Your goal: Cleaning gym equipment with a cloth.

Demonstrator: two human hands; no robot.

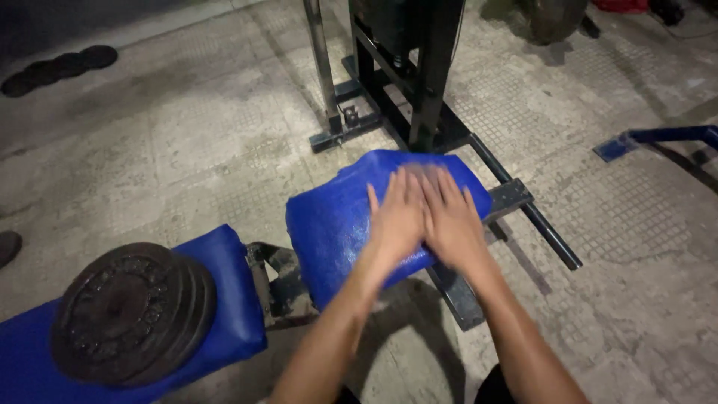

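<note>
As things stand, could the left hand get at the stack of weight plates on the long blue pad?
Probably yes. The left hand lies flat on the blue seat pad, holding nothing, and only an open gap in the bench frame separates it from the weight plates.

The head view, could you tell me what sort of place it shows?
Most likely a gym. Both hands, left hand and right hand, lie flat on a blue padded bench; stacked black weight plates rest nearby, before a black steel machine frame.
</note>
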